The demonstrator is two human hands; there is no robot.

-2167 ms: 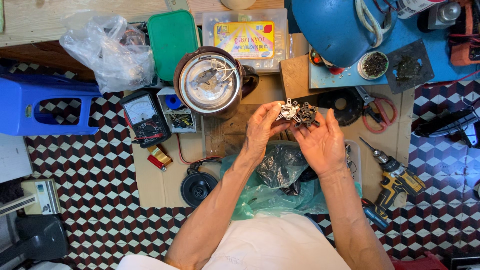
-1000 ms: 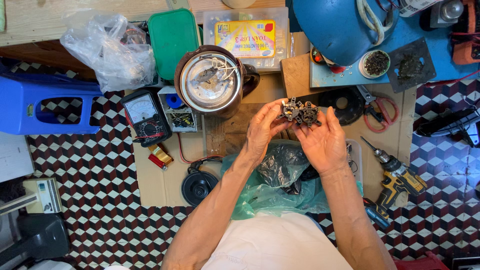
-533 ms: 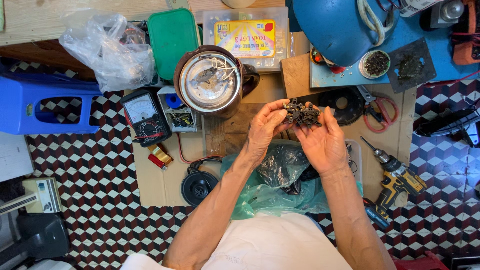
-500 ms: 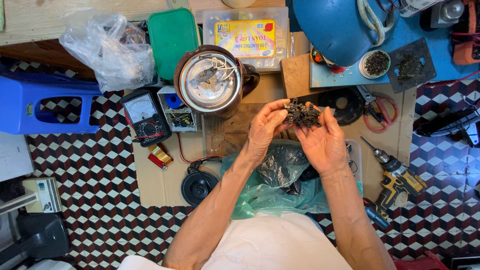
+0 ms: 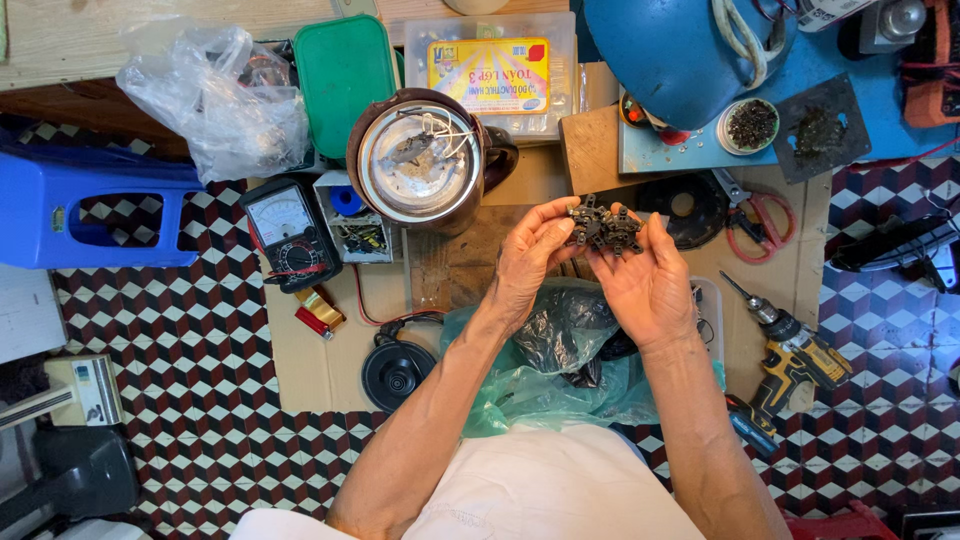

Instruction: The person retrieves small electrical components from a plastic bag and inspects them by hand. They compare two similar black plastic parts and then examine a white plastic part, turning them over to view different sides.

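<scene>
Black part [image 5: 604, 228] pinched between left hand [image 5: 535, 262] and right hand [image 5: 645, 285], both grasping it. Inspection step, likely. Kettle [image 5: 420, 160] open nearby; next needs careful alignment.

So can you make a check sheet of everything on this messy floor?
Surface: cardboard sheet on checkered tiles.
Job's things: small dark metal part, gripped by both hands; upturned kettle beyond.
Clutter: multimeter, drill, scissors, green bag, black disc.
Grippers: left hand and right hand, fingers closed on the part.
Cables: red lead by the multimeter.
Surroundings: blue stool, clear bag.
</scene>
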